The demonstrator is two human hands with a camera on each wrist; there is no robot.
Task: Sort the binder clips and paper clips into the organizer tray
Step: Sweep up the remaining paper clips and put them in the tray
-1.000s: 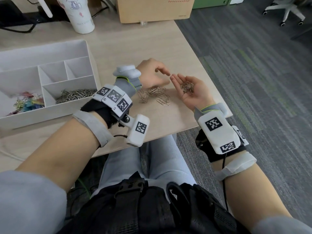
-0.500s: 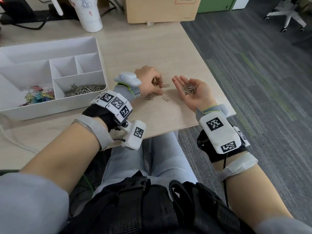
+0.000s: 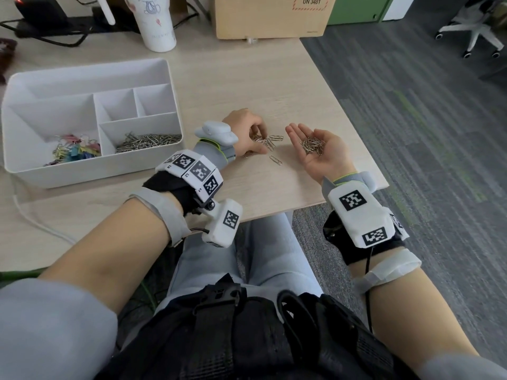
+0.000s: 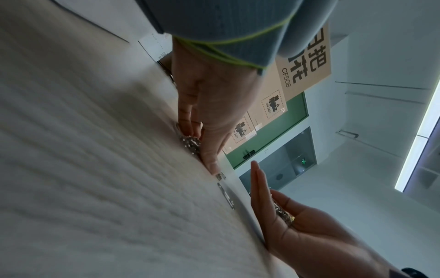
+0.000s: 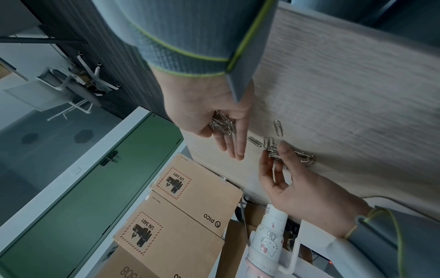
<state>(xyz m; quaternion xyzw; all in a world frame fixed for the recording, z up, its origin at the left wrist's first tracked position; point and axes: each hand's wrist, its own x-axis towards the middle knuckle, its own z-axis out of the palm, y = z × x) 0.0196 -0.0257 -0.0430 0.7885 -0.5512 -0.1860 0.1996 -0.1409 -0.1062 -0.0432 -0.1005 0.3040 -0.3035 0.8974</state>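
Right hand (image 3: pixel 319 153) lies palm up near the desk (image 3: pixel 274 86) edge, fingers straight, cradling a small heap of paper clips (image 3: pixel 312 145). Beside it, the left hand (image 3: pixel 247 133) curls its fingertips down over a loose bunch of clips (image 3: pixel 264 141) on the wood; whether they actually pinch any, I can't tell. One stray clip (image 3: pixel 275 160) sits alone just in front. Off to the left, the white tray (image 3: pixel 90 165): silver clips (image 3: pixel 148 139) in the front right compartment, coloured binder clips (image 3: pixel 75 152) in the front left one. Further back, a cup (image 3: pixel 156 23) and a cardboard box (image 3: pixel 271 16).
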